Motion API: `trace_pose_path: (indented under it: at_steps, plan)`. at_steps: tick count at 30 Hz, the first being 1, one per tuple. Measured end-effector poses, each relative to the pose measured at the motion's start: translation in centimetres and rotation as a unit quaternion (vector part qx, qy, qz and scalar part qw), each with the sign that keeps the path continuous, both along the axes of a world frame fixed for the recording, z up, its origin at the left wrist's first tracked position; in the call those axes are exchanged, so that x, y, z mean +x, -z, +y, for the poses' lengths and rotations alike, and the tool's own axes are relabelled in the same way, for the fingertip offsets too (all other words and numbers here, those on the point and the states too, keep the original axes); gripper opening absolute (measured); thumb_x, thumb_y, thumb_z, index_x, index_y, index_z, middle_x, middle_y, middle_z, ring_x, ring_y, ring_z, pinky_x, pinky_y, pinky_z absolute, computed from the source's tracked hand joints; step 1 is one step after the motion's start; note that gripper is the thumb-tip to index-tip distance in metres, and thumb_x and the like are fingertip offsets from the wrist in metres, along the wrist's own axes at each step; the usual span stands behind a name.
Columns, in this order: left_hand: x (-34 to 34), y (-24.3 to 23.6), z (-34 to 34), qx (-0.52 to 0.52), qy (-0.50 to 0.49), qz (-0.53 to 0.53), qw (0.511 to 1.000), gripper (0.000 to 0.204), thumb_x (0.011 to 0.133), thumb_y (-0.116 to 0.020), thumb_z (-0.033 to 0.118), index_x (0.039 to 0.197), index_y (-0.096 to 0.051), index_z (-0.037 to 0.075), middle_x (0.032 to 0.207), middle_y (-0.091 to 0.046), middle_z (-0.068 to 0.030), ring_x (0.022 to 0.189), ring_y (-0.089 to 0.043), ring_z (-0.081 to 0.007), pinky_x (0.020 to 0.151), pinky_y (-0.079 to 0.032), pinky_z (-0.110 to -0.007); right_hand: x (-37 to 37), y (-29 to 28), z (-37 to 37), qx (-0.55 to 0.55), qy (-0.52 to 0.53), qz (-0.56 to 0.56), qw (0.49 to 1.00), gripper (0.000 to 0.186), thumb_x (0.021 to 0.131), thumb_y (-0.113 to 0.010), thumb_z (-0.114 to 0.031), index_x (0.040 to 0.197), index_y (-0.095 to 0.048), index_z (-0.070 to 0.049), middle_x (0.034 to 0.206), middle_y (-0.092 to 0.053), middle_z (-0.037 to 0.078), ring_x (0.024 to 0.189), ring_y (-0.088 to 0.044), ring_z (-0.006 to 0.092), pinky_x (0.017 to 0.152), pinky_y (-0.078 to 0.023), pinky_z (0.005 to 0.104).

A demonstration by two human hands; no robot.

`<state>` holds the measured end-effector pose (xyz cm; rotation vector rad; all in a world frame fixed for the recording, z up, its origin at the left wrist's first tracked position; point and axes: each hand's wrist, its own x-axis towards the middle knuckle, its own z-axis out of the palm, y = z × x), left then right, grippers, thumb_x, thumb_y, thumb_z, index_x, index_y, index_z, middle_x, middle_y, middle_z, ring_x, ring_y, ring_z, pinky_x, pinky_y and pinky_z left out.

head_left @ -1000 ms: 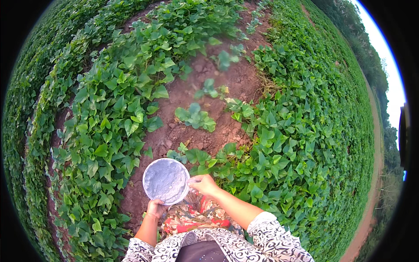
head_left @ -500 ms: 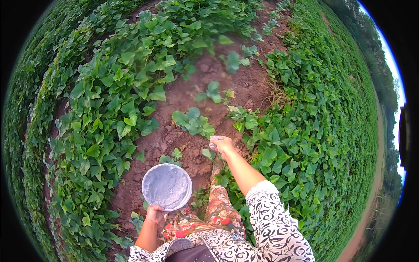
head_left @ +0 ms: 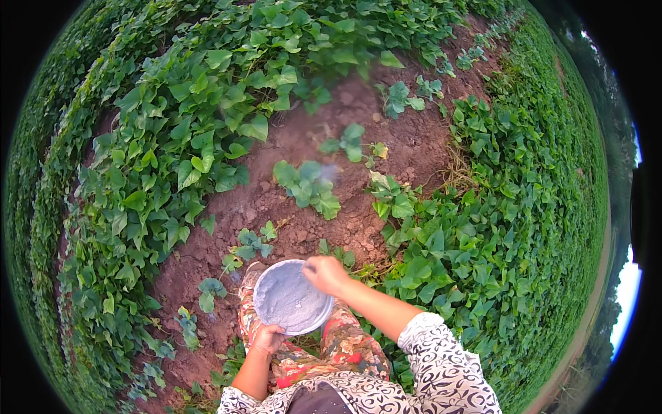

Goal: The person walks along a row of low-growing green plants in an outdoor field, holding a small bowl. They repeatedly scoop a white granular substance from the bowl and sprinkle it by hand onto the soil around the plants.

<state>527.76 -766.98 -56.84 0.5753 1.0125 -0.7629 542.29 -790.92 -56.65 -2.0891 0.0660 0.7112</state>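
My left hand (head_left: 269, 338) grips the near rim of a round, pale bucket (head_left: 327, 319), held in front of my legs. Grey-white powder (head_left: 289, 298) fills much of it, its surface uneven. Over the bucket's upper right rim is my right hand (head_left: 326, 274), its fingers curled together and pointing down; whether powder is in them is hidden. Beyond the bucket, a blue-green leafy seedling (head_left: 307, 188) grows from reddish soil. Smaller seedlings (head_left: 253, 244) stand to the left of it.
Dense heart-leaved vines (head_left: 172, 152) cover the ground on the left, and more vines (head_left: 496, 228) spread on the right. Between them runs a strip of cloddy reddish soil (head_left: 241, 207). My shoe (head_left: 252, 274) rests on it beside the bucket. A dirt path (head_left: 579, 345) curves along the far right.
My right hand has drawn back from beside the larger seedling to the bucket's rim. The bucket has shifted right with my left hand, and a foot now shows at its left.
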Motion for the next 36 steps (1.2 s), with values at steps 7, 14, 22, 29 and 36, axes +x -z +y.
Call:
trace_pose_path:
  at_steps: [7,14,22,29,36]
  plan:
    - [-1.1,1.1,-3.0,-0.026,0.023,-0.004,0.999,0.058,0.065,-0.049,-0.009,0.123,-0.047,0.0,0.112,-0.058,-0.014,0.1,-0.059,-0.0318,0.085,-0.051,-0.052,-5.1,-2.3,4.7,-0.1,-0.122,0.145,0.977,0.035,0.081,-0.065,-0.026,0.098,-0.053,0.002,0.094,-0.061,0.027,0.088,-0.061,0.0425,0.075,-0.05,0.0477]
    - [-2.7,1.8,-2.0,-0.042,-0.02,0.01,0.999,0.055,0.065,-0.049,-0.01,0.119,-0.05,0.0,0.109,-0.059,-0.014,0.097,-0.061,-0.0316,0.083,-0.053,-0.051,-9.3,-0.2,7.2,-0.008,-0.094,0.052,0.994,0.022,0.076,-0.069,-0.017,0.089,-0.063,0.0,0.083,-0.064,0.022,0.081,-0.063,0.0394,0.074,-0.05,0.0453]
    - [-5.8,3.1,4.8,0.077,0.042,0.067,0.994,0.065,0.062,-0.047,-0.013,0.125,-0.045,0.003,0.113,-0.056,-0.0155,0.099,-0.059,-0.0347,0.079,-0.053,-0.052,-5.0,2.3,7.6,-0.017,-0.019,0.084,0.996,0.019,0.074,-0.07,-0.016,0.087,-0.069,-0.003,0.08,-0.066,0.019,0.077,-0.065,0.0342,0.073,-0.051,0.0393]
    - [-6.7,2.8,11.0,0.086,0.056,0.085,0.991,0.069,0.061,-0.044,-0.012,0.129,-0.041,-0.002,0.122,-0.053,-0.0194,0.107,-0.055,-0.0406,0.087,-0.049,-0.058,-1.7,6.0,10.2,-0.078,0.021,0.047,0.996,0.042,0.077,-0.068,-0.014,0.116,-0.057,-0.002,0.102,-0.063,0.022,0.092,-0.063,0.032,0.08,-0.049,0.0374]
    - [-1.6,-0.8,6.2,0.027,-0.011,0.033,0.999,0.067,0.064,-0.046,-0.012,0.13,-0.038,-0.002,0.117,-0.054,-0.0208,0.1,-0.058,-0.0396,0.08,-0.053,-0.055,-4.9,-2.7,5.8,-0.031,-0.086,-0.104,0.99,0.037,0.078,-0.064,-0.012,0.112,-0.056,-0.003,0.116,-0.053,0.021,0.111,-0.05,0.0373,0.094,-0.042,0.042]
